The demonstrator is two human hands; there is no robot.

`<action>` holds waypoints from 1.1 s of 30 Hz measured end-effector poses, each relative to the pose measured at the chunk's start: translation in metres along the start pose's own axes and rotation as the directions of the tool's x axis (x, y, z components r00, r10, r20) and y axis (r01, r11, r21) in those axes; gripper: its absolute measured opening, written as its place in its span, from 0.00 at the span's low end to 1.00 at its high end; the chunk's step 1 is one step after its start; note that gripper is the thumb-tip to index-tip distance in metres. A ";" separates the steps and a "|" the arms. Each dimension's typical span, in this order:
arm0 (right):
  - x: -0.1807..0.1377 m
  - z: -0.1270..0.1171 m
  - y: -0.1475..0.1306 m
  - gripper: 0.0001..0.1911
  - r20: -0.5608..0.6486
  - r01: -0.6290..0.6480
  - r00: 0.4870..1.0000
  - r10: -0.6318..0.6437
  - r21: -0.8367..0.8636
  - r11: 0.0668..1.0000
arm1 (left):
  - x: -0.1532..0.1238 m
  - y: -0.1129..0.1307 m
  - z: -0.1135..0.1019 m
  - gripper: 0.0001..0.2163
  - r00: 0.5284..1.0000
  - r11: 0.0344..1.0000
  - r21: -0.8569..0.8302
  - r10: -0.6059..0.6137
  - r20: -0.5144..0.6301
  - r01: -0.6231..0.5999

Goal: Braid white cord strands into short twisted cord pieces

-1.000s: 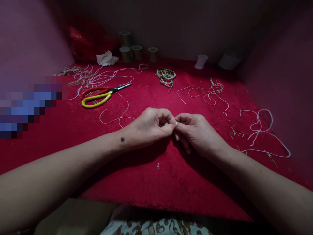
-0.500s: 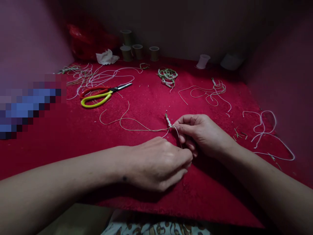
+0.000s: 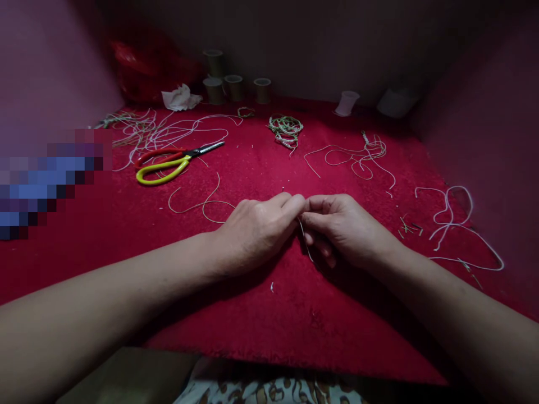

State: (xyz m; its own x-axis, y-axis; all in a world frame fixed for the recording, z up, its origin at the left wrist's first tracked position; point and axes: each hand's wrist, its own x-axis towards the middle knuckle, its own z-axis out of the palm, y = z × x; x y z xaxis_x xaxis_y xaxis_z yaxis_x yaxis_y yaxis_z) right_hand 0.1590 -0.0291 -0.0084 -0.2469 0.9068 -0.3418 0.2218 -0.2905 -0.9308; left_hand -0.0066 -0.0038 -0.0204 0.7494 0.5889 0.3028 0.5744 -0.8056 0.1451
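My left hand (image 3: 265,227) and my right hand (image 3: 341,221) meet fingertip to fingertip over the red surface. Both are closed in a pinch on a short knotted cord, whose white braided part is now hidden behind my left fingers. A loose white end of the cord (image 3: 305,242) hangs below the fingertips, beside my right hand's curled lower fingers. Out to the left, long thin tan strands (image 3: 204,205) lie in loose curves and run under my left hand. What exactly my left fingertips touch is covered.
Scissors (image 3: 166,169) with red and yellow handles lie at left, near tangled cords (image 3: 145,132). Thread spools (image 3: 263,91) and a crumpled tissue (image 3: 181,99) stand behind. A green-white braided bundle (image 3: 286,131) lies mid-table; loose cords (image 3: 452,224) and clippings (image 3: 407,226) are at right.
My left hand has moved up and away from me, from below the braid to my right fingertips, covering the braid. A small white scrap is uncovered on the table. My right hand stays almost still.
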 end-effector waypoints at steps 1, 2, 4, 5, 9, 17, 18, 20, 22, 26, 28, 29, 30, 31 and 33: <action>0.000 0.000 0.000 0.11 -0.004 0.001 1.000 -0.001 0.005 1.000 | 0.000 0.000 0.000 0.07 1.000 1.000 0.011 0.009 -0.006 -0.009; -0.001 0.000 0.000 0.11 -0.009 0.001 1.000 -0.001 0.012 1.000 | 0.001 0.000 -0.001 0.07 1.000 1.000 0.020 0.022 -0.011 -0.022; -0.001 0.000 0.000 0.11 -0.013 -0.007 1.000 0.007 0.026 1.000 | 0.000 0.001 -0.003 0.08 0.999 0.999 0.011 0.053 -0.014 -0.053; -0.001 0.000 -0.001 0.11 -0.006 -0.013 1.000 0.014 0.033 0.999 | 0.000 0.002 -0.005 0.08 0.998 0.998 -0.007 0.064 -0.014 -0.064; 0.000 -0.004 -0.001 0.10 0.038 -0.048 0.998 0.045 0.081 0.996 | 0.002 0.002 -0.017 0.07 0.999 0.986 -0.163 0.007 -0.036 -0.013; 0.001 -0.006 -0.002 0.06 0.053 -0.091 0.995 0.088 0.044 0.995 | 0.015 -0.004 -0.036 0.06 0.936 0.664 -0.661 -0.284 0.208 0.349; 0.001 -0.006 -0.002 0.06 0.051 -0.084 0.995 0.083 0.026 0.996 | 0.015 -0.003 -0.037 0.06 0.935 0.651 -0.672 -0.269 0.230 0.353; 0.001 -0.006 -0.003 0.05 0.054 -0.072 0.996 0.072 0.006 0.997 | 0.013 -0.003 -0.036 0.05 0.953 0.712 -0.635 -0.193 0.234 0.300; 0.001 -0.006 -0.002 0.04 0.060 -0.062 0.996 0.062 -0.001 0.998 | 0.009 -0.002 -0.033 0.04 0.974 0.818 -0.547 -0.070 0.214 0.179; 0.001 -0.006 -0.003 0.05 0.067 -0.044 0.997 0.046 -0.027 0.999 | 0.005 0.000 -0.026 0.06 0.972 0.927 -0.372 0.047 0.232 0.044; 0.000 -0.006 -0.004 0.05 0.053 -0.053 0.997 0.055 -0.037 0.998 | 0.005 -0.001 -0.024 0.07 0.969 0.943 -0.331 0.042 0.244 0.042; 0.000 -0.005 -0.005 0.05 0.042 -0.064 0.997 0.066 -0.032 0.997 | 0.006 -0.002 -0.024 0.07 0.968 0.943 -0.330 0.045 0.246 0.040; 0.000 -0.005 -0.005 0.05 0.031 -0.076 0.997 0.076 -0.023 0.997 | 0.007 -0.003 -0.024 0.06 0.968 0.941 -0.336 0.051 0.244 0.035; 0.000 -0.004 -0.005 0.05 0.022 -0.083 0.996 0.084 -0.011 0.996 | 0.008 -0.005 -0.024 0.06 0.968 0.938 -0.345 0.058 0.243 0.030; 0.000 -0.004 -0.005 0.05 0.017 -0.092 0.996 0.092 0.010 0.996 | 0.010 -0.009 -0.025 0.06 0.968 0.934 -0.356 0.069 0.242 0.022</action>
State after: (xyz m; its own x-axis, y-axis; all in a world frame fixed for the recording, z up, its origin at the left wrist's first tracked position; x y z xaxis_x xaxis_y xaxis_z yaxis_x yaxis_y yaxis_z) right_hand 0.1616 -0.0260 -0.0035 -0.2416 0.8708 -0.4282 0.2345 -0.3758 -0.8966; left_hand -0.0130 0.0075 0.0048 0.8447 0.5298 0.0753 0.4359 -0.7629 0.4774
